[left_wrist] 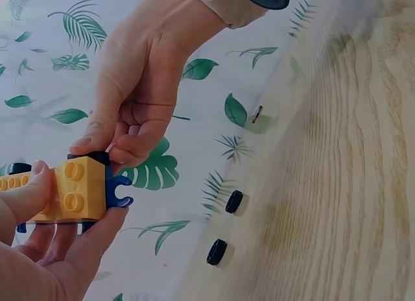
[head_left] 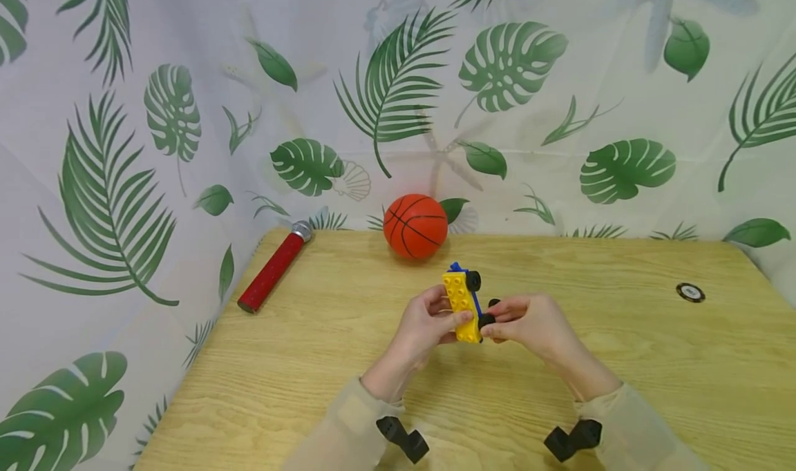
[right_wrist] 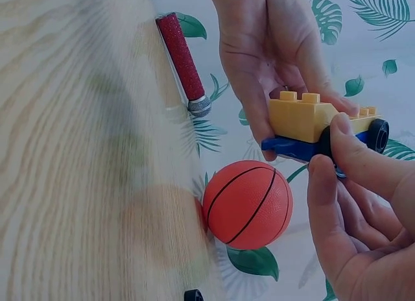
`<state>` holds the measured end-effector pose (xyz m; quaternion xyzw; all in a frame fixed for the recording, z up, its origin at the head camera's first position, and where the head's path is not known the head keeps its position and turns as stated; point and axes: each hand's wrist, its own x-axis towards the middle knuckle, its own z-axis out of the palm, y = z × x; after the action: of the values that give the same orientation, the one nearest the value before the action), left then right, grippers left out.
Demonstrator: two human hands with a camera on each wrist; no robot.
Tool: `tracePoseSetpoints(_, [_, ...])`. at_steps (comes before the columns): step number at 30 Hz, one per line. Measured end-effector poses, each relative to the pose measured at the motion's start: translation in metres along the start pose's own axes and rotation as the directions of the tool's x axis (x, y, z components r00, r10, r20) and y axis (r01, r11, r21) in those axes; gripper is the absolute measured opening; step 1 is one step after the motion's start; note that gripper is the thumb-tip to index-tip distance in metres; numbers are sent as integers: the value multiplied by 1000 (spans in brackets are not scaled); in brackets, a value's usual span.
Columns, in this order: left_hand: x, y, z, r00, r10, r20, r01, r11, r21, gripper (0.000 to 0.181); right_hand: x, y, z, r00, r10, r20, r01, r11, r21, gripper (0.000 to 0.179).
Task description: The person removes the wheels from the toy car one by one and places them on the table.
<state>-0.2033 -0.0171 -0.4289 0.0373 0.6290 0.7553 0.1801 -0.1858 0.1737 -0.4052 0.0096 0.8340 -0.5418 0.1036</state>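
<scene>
My left hand (head_left: pixel 429 322) grips a toy car (head_left: pixel 460 305), its thumb over the studded yellow body. The car has a blue base, with a blue hook at one end in the left wrist view. With thumb and forefinger, my right hand (head_left: pixel 541 322) pinches a black wheel (right_wrist: pixel 325 143) at the hook end of the car. Another black wheel (right_wrist: pixel 378 135) sits at the other end, on the same side. In the left wrist view, two loose black wheels (left_wrist: pixel 235 201) rest on the wooden table beyond the hands.
An orange toy basketball (head_left: pixel 415 226) stands near the table's back edge. To the left lies a red microphone (head_left: pixel 273 267) with a silver head. A black-and-white round chip (head_left: pixel 690 292) is at the right. Leaf-printed cloth hangs behind the wooden table (head_left: pixel 298 360).
</scene>
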Motion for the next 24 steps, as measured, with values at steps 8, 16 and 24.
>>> tracePoseSetpoints(8, [1, -1, -4, 998, 19, -55, -19, 1000, 5, 42, -1, -2, -3, 997, -24, -72, 15, 992, -128, 36])
tracePoseSetpoints(16, [2, -3, -14, 998, 25, -54, -26, 1000, -13, 43, 0, 1, -14, 994, -34, -101, 29, 999, -46, 40])
tracePoseSetpoints(24, [4, -3, -16, 998, 2, -60, -4, 999, -39, 42, -2, 6, -26, 995, -63, -71, 73, 986, 152, 42])
